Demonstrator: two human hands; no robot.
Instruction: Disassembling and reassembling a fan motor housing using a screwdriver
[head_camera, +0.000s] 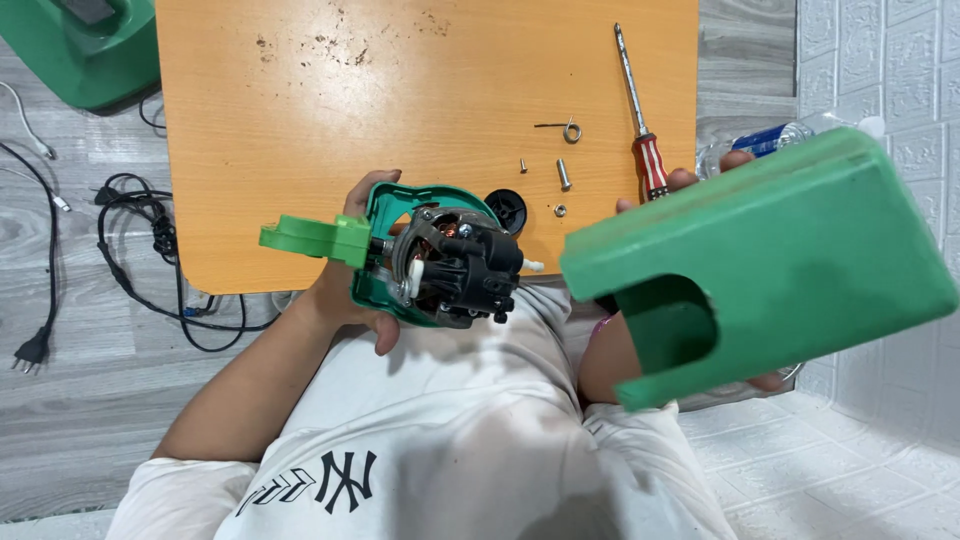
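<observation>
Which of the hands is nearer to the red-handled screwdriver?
Right. The right hand, holding the green housing cover, has fingertips beside the screwdriver. The left hand holds the motor assembly, farther away.

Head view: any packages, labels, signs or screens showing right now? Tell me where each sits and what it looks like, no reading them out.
Plastic bottle: lying on the floor at the table's right edge, behind the green housing in the right hand; clear, with a blue label band.
Dark panel: top left, on a green appliance on the floor; possibly a screen, too cropped to tell.
No signs seen.
</observation>
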